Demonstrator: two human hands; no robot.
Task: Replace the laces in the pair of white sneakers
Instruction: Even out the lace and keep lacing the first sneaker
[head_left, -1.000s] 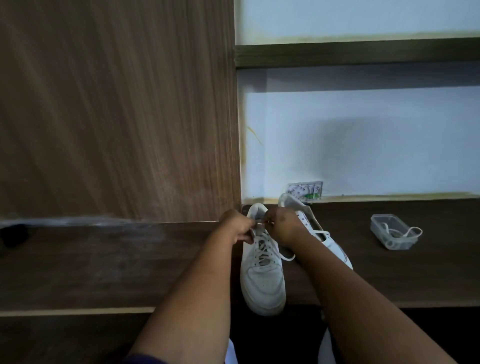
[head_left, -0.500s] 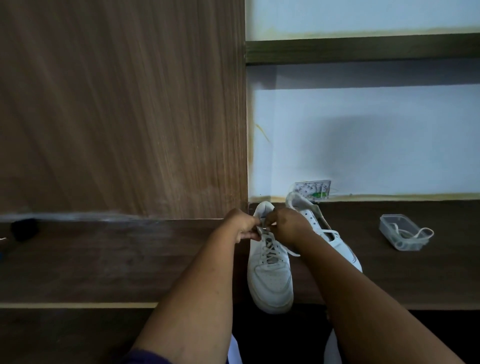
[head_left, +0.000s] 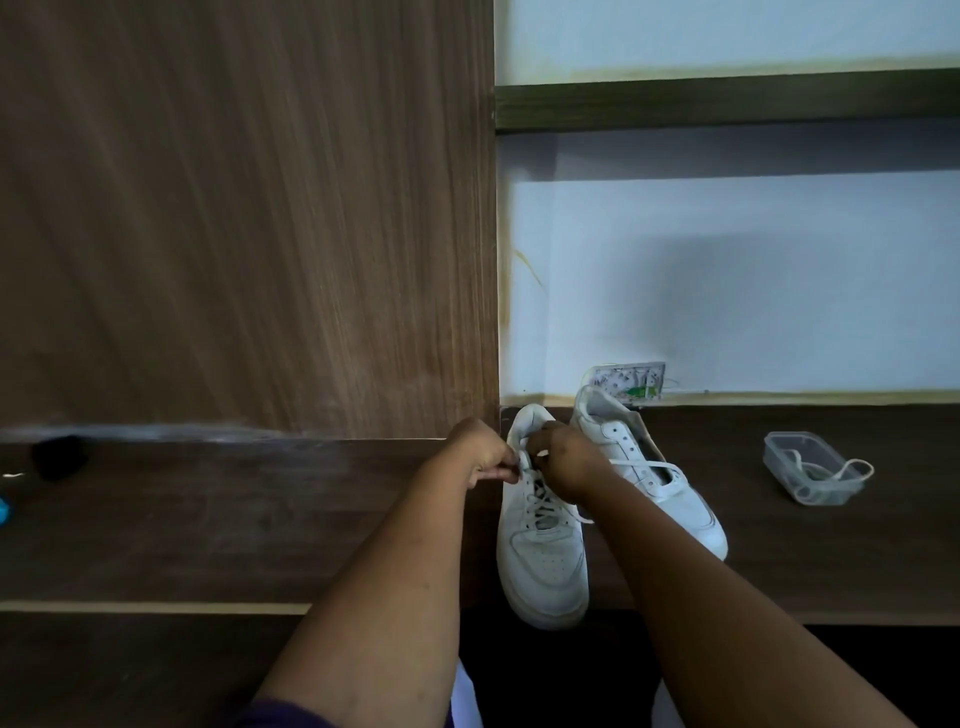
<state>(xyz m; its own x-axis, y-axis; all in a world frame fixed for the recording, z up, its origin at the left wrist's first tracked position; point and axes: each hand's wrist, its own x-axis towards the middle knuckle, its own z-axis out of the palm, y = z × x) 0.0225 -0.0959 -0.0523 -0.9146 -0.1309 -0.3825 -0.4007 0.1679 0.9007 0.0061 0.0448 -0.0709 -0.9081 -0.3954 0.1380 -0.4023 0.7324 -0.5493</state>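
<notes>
White sneaker (head_left: 543, 558), laces (head_left: 540, 506) half-done.

Head view looks down, near shelf (head_left: 779, 571)

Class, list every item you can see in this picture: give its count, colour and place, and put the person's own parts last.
sneakers: two, white, side by side on the dark wooden shelf, toes toward the camera
lace: one, white, threaded in the left sneaker
loose lace: one, white, across the right sneaker
plastic container: one, clear, right on shelf, holding a white lace
card: one, white and green, against the wall
black object: one, far left
left hand: pinches lace
right hand: pinches lace
</notes>
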